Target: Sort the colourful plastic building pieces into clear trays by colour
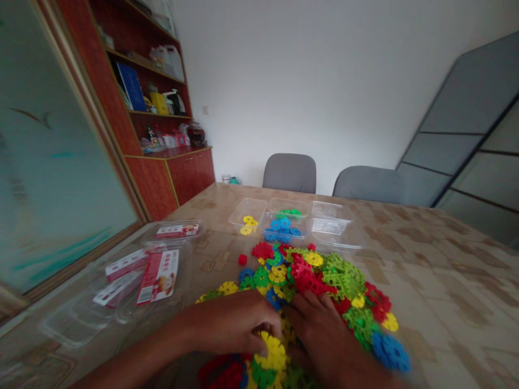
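Observation:
A heap of plastic snowflake building discs in red, yellow, green and blue spreads over the table in front of me. My left hand (247, 321) is closed at the heap's near side, its thumb and bent finger at a yellow snowflake disc (272, 354). Just right of it, my right hand (318, 327) lies palm down on the heap, fingers stretched over the pieces near the red discs (306, 278); its thumb is mostly hidden. Square lime-green pieces (344, 278) lie beyond the right hand. Blue discs (391, 351) sit at the heap's right edge.
Clear plastic boxes stand behind the heap: one with yellow discs (248, 224), one with blue discs (281, 229), one with green discs (288, 213). Transparent lids with labels (159, 275) lie at the left. Grey chairs (289, 172) stand across the table (430, 265).

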The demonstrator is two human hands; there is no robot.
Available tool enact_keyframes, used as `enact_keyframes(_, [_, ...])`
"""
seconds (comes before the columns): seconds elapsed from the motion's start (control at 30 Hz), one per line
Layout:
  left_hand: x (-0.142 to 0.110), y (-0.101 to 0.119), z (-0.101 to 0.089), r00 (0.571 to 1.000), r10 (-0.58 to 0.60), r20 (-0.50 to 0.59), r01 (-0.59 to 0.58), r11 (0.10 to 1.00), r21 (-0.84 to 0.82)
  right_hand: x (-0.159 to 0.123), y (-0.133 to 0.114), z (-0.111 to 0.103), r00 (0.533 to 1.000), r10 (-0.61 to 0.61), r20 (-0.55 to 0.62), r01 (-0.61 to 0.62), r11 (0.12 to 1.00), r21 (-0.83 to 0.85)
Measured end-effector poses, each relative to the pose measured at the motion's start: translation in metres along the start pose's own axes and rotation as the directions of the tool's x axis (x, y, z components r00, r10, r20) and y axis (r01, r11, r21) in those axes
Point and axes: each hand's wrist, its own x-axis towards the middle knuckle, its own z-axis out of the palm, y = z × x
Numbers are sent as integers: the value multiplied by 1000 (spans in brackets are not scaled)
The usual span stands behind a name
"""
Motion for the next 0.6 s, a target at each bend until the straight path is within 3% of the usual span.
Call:
enact_keyframes(0.17, [-1, -2, 1, 998, -62, -23, 63, 996, 57, -3, -2, -6, 1000, -5, 25, 4, 998, 55])
enact_keyframes(0.43, [0, -3, 0, 998, -61, 9, 61, 997, 51, -5, 2, -10, 996, -34, 85, 24, 993, 117])
enact_keyframes(0.6, [0, -3, -2, 998, -61, -1, 61, 997, 39, -2, -8, -9, 989, -142, 50, 145, 989, -44])
